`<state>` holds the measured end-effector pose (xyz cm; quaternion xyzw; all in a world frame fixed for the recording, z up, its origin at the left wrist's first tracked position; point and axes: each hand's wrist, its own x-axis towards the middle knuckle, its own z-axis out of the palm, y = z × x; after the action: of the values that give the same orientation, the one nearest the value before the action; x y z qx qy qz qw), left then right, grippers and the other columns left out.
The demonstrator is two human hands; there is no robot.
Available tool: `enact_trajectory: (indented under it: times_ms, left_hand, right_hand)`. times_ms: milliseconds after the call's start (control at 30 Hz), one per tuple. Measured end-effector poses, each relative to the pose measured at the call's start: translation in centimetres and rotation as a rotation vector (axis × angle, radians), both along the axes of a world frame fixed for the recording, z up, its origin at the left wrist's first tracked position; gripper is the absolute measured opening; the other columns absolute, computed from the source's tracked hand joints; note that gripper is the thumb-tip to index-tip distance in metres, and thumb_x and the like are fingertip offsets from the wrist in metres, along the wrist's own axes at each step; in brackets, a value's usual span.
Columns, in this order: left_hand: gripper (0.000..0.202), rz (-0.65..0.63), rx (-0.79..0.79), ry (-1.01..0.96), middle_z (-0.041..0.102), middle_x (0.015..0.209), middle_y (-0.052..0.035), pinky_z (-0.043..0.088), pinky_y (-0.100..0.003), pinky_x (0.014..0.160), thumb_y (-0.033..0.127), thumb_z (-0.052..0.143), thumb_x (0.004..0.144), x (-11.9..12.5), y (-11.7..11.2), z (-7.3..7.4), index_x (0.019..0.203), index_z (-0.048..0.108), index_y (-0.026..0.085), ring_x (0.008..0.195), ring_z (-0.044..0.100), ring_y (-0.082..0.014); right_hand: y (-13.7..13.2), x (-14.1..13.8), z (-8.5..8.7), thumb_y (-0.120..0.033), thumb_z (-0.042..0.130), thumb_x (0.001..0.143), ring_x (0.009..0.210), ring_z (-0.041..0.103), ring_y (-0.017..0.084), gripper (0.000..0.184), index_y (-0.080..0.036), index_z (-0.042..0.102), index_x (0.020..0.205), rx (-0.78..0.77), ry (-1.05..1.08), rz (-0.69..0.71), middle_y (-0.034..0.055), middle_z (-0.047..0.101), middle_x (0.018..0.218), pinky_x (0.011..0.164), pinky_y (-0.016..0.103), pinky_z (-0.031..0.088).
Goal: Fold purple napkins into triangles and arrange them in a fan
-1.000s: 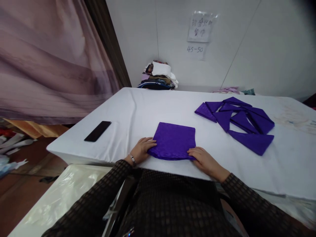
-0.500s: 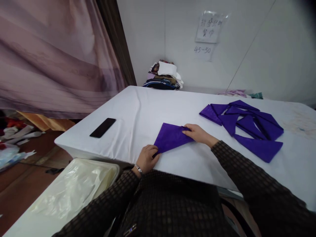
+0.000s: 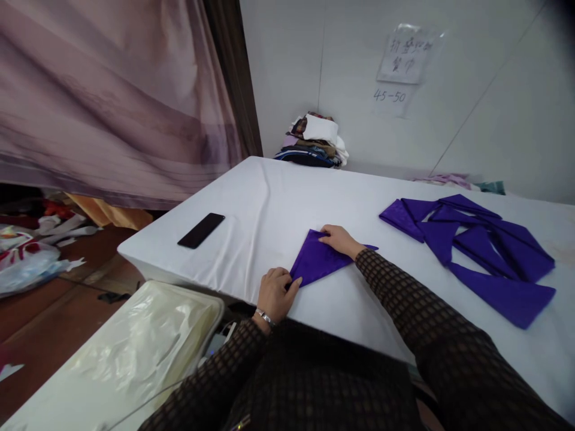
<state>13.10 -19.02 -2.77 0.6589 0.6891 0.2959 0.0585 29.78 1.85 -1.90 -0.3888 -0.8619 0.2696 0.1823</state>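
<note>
A folded purple cloth napkin [image 3: 314, 262] lies on the white-covered table in front of me, near its front edge. My left hand [image 3: 275, 291] pinches the napkin's near left corner between thumb and fingers, and a bracelet circles that wrist. Along the far edge, close to the top corner, my right hand [image 3: 338, 238] has its fingers and thumb closed on the cloth. A pointed end of the napkin sticks out beyond my right wrist. To the right, several more folded purple napkins [image 3: 498, 299] lie overlapping in a loose ring.
A black phone [image 3: 201, 230] rests on the table's [image 3: 287, 197] left side. Behind it stands a clothes pile [image 3: 314, 140]. Below left is a plastic-covered pale surface [image 3: 144, 335]. A curtain [image 3: 112, 102] hangs at left; paper signs [image 3: 402, 60] are on the wall.
My right hand has shifted left along the napkin's far edge toward its top corner. My left hand keeps its pinch at the near corner. The view has turned slightly left.
</note>
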Motion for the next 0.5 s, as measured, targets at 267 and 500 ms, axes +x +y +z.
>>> enact_trajectory:
  times_ms: [267,500]
  left_hand:
    - [0.029,0.043,-0.062,-0.06,0.062,0.08,-0.0028,0.04,-0.034,0.076,0.039,0.057,0.083,-0.9,-0.1,0.4,0.061,0.061,0.02,0.083,0.055,-0.0183]
    - [0.028,0.031,-0.051,-0.056,0.063,0.082,-0.0028,0.039,-0.035,0.076,0.038,0.059,0.082,-1.1,-0.2,0.1,0.061,0.062,0.021,0.084,0.055,-0.0184]
  right_hand:
    - [-0.2,-0.6,-0.8,-0.027,0.065,0.078,0.084,0.06,0.018,0.028,-0.021,0.061,0.105,0.02,-0.027,-0.154,0.0032,0.068,0.095,0.072,0.027,0.042]
    - [-0.2,-0.9,-1.0,-0.029,0.068,0.075,0.076,0.058,0.017,0.022,-0.021,0.058,0.093,0.041,-0.032,-0.221,0.0009,0.065,0.084,0.065,0.026,0.038]
